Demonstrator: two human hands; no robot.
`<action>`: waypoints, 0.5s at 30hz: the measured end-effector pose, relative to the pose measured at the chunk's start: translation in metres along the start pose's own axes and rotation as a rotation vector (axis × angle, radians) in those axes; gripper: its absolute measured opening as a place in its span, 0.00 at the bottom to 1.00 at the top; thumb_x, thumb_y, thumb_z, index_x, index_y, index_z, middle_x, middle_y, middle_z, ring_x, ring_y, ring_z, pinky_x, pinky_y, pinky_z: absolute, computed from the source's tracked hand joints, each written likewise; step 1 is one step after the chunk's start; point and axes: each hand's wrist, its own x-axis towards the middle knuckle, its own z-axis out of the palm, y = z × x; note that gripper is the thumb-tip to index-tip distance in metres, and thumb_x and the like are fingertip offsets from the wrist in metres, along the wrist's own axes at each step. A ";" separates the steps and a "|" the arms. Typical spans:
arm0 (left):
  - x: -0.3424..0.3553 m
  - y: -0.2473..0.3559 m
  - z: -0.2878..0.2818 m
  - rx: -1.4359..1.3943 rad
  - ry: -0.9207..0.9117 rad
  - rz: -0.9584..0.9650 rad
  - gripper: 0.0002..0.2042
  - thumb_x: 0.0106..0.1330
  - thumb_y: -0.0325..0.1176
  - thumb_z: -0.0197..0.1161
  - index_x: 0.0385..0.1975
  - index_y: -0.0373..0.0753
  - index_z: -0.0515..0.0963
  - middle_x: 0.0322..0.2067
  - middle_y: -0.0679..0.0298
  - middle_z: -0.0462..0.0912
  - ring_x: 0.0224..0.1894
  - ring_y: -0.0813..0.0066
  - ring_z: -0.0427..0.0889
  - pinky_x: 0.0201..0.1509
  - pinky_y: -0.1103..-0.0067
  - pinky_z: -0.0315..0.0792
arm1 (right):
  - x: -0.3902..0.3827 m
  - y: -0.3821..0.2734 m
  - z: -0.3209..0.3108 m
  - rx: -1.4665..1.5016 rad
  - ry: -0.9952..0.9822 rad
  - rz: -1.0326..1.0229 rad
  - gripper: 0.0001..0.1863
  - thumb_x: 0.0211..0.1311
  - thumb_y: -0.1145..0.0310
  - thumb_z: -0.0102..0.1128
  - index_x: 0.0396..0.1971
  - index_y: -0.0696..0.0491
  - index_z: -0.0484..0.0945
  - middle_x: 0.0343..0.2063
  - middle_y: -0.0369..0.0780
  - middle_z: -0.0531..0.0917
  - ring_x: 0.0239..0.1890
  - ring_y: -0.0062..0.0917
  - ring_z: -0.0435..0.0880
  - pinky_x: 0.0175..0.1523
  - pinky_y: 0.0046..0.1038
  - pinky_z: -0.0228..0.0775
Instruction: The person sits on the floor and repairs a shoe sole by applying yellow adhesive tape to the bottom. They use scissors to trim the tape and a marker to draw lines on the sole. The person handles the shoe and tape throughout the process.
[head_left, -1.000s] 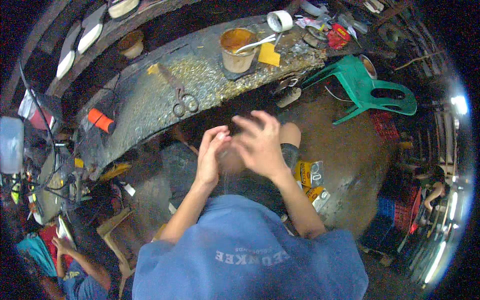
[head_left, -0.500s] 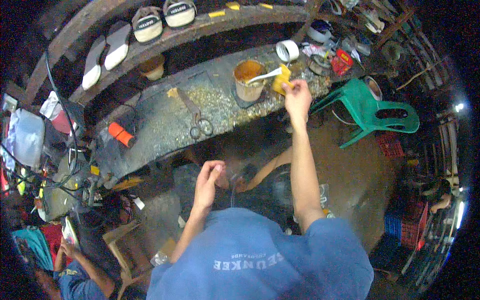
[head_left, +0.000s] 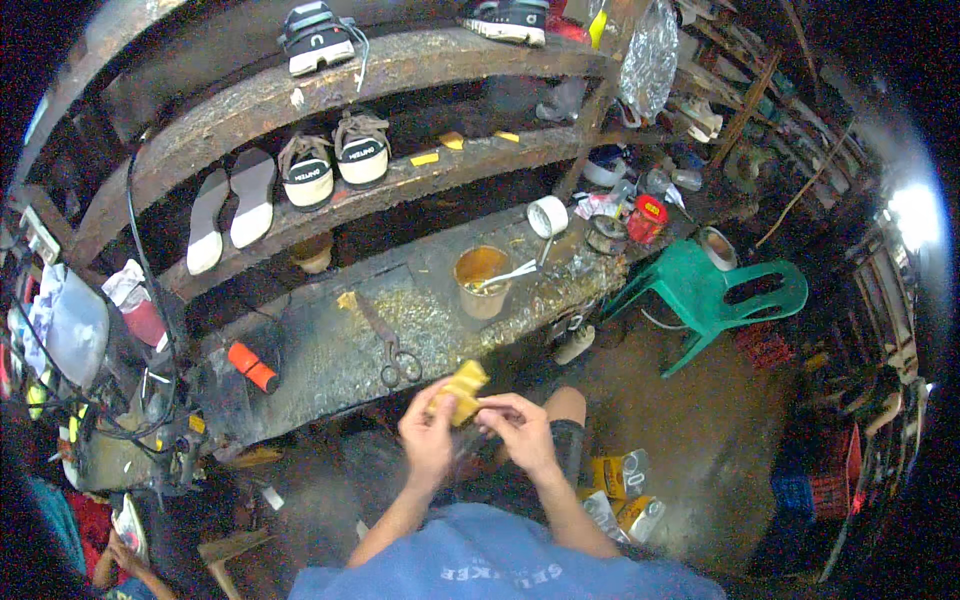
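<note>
My left hand (head_left: 428,440) and my right hand (head_left: 523,440) are closed on a crumpled or folded yellow piece (head_left: 464,383), pinched between fingers and thumbs in front of the workbench (head_left: 320,350). Beyond them on the bench lie large dark scissors (head_left: 400,365) with a scrap of yellow at the blade tip. Further back right stands a plastic pot (head_left: 483,290) of orange-brown substance with white stick-like tools across it, beside a white tape roll (head_left: 548,215). An orange cylindrical object (head_left: 250,365) lies to the left.
Shelves hold insoles (head_left: 250,195) and shoes (head_left: 360,155). A green plastic chair (head_left: 705,305) is at the right, with red crates (head_left: 840,460) beyond. Yellow packets (head_left: 625,475) lie on the floor. Another person's hands (head_left: 125,550) hold a shoe at lower left; cables (head_left: 140,260) hang left.
My right hand took the yellow piece from beside the pot and came back to my left hand, which now grips it too. The view has tilted up, showing more shelving.
</note>
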 end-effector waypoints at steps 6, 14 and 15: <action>0.013 0.012 -0.077 0.129 0.298 0.115 0.10 0.76 0.27 0.63 0.52 0.33 0.83 0.44 0.63 0.86 0.42 0.77 0.85 0.46 0.78 0.83 | 0.115 -0.149 -0.043 -0.350 0.196 -0.707 0.36 0.56 0.67 0.81 0.64 0.55 0.74 0.55 0.43 0.83 0.58 0.31 0.82 0.65 0.35 0.74; -0.034 0.011 -0.111 0.031 0.185 -0.120 0.12 0.66 0.23 0.61 0.48 0.35 0.78 0.46 0.63 0.82 0.50 0.74 0.81 0.56 0.77 0.77 | 0.378 -0.342 -0.018 -0.799 0.623 -0.806 0.63 0.35 0.32 0.84 0.74 0.44 0.66 0.67 0.62 0.70 0.69 0.50 0.72 0.70 0.49 0.69; -0.040 0.009 -0.112 0.000 0.139 -0.120 0.10 0.65 0.26 0.60 0.45 0.36 0.78 0.43 0.64 0.81 0.44 0.74 0.81 0.52 0.78 0.77 | 0.391 -0.338 -0.012 -0.877 0.669 -0.703 0.63 0.33 0.31 0.84 0.72 0.44 0.68 0.67 0.60 0.71 0.69 0.48 0.73 0.69 0.48 0.70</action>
